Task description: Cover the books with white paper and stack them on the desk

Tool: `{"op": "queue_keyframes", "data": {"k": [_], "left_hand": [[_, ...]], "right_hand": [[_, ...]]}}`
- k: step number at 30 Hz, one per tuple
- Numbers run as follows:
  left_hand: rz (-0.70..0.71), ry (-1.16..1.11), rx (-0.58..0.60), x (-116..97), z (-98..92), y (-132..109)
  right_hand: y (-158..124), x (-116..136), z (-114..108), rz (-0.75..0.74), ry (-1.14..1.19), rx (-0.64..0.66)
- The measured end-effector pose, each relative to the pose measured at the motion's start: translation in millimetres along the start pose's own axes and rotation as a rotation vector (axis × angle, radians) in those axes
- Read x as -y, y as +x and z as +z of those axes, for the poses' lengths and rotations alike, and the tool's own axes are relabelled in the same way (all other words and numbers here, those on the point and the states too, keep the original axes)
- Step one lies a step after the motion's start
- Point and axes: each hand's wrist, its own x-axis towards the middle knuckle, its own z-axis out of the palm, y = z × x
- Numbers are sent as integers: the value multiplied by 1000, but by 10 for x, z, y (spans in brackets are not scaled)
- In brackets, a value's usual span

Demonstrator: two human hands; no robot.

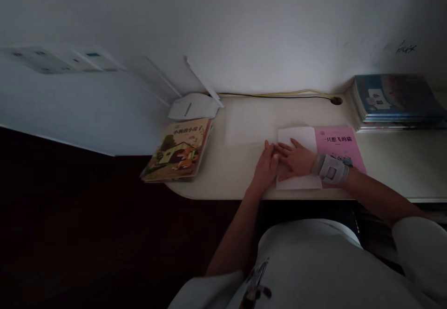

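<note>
A thin pink book point(340, 146) lies on the pale desk point(240, 127), with a white page or sheet point(296, 137) spread over its left part. My right hand point(295, 160) rests flat on that white page, fingers stretched out to the left. A grey band is wrapped round its wrist. My left hand point(265, 169) lies on the desk just left of the page, fingers together and extended, touching the right hand's fingertips. Neither hand grips anything.
A picture book point(178, 151) sits at the desk's left corner, overhanging the edge. Behind it stands a white router-like device point(193, 106) with antennas. A yellow cable point(289, 95) runs along the wall to a hole. A stack of books point(394, 102) lies at the right.
</note>
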Motion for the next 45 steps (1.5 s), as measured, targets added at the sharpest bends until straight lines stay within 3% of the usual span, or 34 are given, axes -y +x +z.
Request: {"op": "queue_keyframes", "data": {"k": [7, 12, 20, 27, 33, 40, 45], "left_hand": [[32, 524, 159, -161, 67, 31], [18, 702, 182, -265, 54, 5], [26, 721, 183, -244, 57, 11], [34, 713, 183, -240, 47, 9], [49, 696, 224, -253, 31, -2], [15, 669, 261, -299, 9, 19], [44, 657, 231, -275, 11, 2]], "right_hand": [[-163, -124, 40, -23, 39, 45], [-348, -234, -1, -57, -3, 105], [-659, -472, -140, -77, -16, 147], [-701, -553, -147, -118, 72, 54], [-602, -471, -124, 44, -37, -52], [-664, -439, -203, 175, -165, 51], [-670, -346, -233, 347, -171, 85]]}}
